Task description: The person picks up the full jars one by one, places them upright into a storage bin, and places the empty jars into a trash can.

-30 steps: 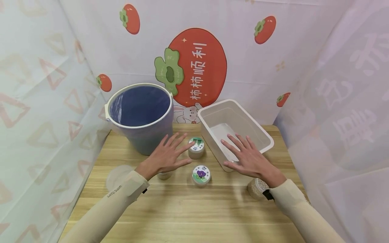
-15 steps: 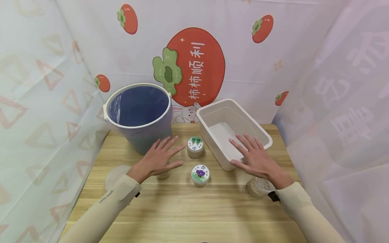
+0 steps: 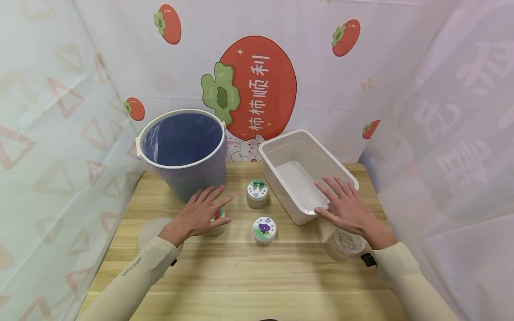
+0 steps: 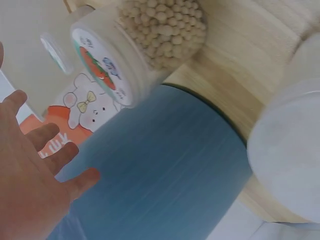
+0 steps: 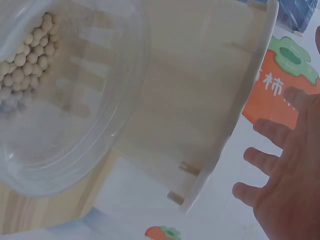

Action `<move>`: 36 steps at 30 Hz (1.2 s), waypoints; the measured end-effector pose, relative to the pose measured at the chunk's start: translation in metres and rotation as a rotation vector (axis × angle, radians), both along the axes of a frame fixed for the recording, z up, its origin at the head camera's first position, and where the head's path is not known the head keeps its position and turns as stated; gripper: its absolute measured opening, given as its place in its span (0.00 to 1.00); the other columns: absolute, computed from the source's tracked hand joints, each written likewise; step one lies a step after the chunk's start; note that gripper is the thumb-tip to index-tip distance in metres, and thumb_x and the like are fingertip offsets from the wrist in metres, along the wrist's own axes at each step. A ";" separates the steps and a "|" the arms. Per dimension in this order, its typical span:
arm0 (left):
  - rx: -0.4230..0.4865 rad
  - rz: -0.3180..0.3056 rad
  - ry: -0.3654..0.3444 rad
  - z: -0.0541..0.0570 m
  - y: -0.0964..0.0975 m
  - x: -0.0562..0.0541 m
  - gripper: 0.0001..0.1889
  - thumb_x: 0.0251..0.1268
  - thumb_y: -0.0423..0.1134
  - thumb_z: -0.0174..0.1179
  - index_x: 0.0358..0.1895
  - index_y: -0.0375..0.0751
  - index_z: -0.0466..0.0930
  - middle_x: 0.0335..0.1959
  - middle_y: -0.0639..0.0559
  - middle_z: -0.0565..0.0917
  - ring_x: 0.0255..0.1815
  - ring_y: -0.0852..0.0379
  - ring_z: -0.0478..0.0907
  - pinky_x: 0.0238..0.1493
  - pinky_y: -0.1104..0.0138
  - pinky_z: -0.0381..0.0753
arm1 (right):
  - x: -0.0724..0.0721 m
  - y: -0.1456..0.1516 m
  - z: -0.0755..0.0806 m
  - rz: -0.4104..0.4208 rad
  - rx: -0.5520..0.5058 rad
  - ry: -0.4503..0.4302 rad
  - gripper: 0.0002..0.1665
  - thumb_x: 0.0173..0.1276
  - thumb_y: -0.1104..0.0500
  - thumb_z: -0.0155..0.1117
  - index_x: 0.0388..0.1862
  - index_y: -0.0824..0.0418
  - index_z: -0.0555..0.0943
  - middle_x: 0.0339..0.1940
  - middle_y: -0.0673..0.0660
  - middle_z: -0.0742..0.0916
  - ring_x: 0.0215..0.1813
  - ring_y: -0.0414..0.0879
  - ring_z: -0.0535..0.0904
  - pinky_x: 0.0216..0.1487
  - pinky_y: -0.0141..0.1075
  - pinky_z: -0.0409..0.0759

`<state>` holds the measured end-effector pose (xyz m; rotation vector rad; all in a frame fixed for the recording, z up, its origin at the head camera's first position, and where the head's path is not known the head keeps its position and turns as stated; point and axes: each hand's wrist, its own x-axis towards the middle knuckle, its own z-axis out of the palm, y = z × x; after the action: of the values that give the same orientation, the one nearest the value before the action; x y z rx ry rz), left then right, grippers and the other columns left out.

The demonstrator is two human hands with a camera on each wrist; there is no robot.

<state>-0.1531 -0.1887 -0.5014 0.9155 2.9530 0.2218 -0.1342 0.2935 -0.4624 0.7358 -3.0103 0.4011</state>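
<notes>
My left hand (image 3: 196, 216) hovers palm down, fingers spread, over a jar with a red-pictured lid (image 3: 217, 214) that it partly hides. In the left wrist view, pale round beads (image 4: 167, 30) fill that jar. My right hand (image 3: 349, 209) is held above the near right corner of the white tub (image 3: 281, 185), fingers spread and holding nothing. Below it stands a clear jar (image 3: 335, 247) with pale beads and no lid on it. Two lidded jars stand between the hands: a green-pictured jar (image 3: 257, 195) and a purple-pictured jar (image 3: 264, 230).
A deep blue bucket (image 3: 188, 178) with a white rim stands at the back left. Left of my left hand is a translucent round container (image 3: 149, 232), partly covered by the sleeve. Printed cloth walls (image 3: 321, 89) enclose the wooden table (image 3: 249, 276) at the back and sides.
My left hand has moved left and slightly nearer, uncovering more of the red-pictured jar. My right hand has shifted right, showing more of the open bead jar. The jars stay in place.
</notes>
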 end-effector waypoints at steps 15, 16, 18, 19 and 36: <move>0.026 0.033 -0.038 -0.014 -0.017 0.003 0.39 0.77 0.66 0.62 0.86 0.59 0.66 0.88 0.39 0.62 0.86 0.30 0.60 0.80 0.30 0.64 | -0.005 0.026 -0.005 -0.046 -0.041 0.027 0.44 0.82 0.39 0.61 0.90 0.52 0.61 0.88 0.69 0.64 0.89 0.75 0.51 0.82 0.79 0.47; 0.027 0.035 -0.037 -0.015 -0.018 0.003 0.39 0.77 0.65 0.62 0.85 0.59 0.66 0.88 0.39 0.63 0.86 0.30 0.60 0.80 0.31 0.64 | -0.005 0.028 -0.006 -0.048 -0.045 0.031 0.44 0.82 0.39 0.61 0.90 0.52 0.61 0.88 0.69 0.64 0.89 0.75 0.50 0.82 0.79 0.48; 0.027 0.033 -0.028 -0.016 -0.019 0.003 0.39 0.77 0.65 0.63 0.85 0.58 0.68 0.87 0.39 0.64 0.85 0.30 0.62 0.79 0.31 0.66 | -0.006 0.031 -0.007 -0.054 -0.052 0.030 0.44 0.82 0.39 0.61 0.90 0.51 0.61 0.88 0.69 0.64 0.89 0.75 0.50 0.82 0.79 0.48; 0.030 0.032 -0.024 -0.016 -0.020 0.004 0.38 0.76 0.64 0.63 0.84 0.57 0.69 0.86 0.38 0.65 0.85 0.30 0.63 0.79 0.32 0.66 | -0.007 0.032 -0.008 -0.057 -0.056 0.029 0.44 0.82 0.39 0.61 0.90 0.51 0.61 0.88 0.69 0.64 0.89 0.75 0.50 0.82 0.79 0.48; 0.035 0.052 -0.122 -0.028 -0.026 0.008 0.38 0.76 0.59 0.67 0.84 0.55 0.68 0.86 0.36 0.64 0.82 0.29 0.66 0.75 0.31 0.72 | -0.010 0.043 -0.018 -0.087 -0.050 -0.019 0.44 0.82 0.38 0.61 0.89 0.53 0.63 0.89 0.70 0.62 0.90 0.74 0.47 0.82 0.78 0.48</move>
<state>-0.1448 -0.2143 -0.5290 0.7985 2.8715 0.3210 -0.1442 0.3362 -0.4804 0.5985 -3.0236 0.4813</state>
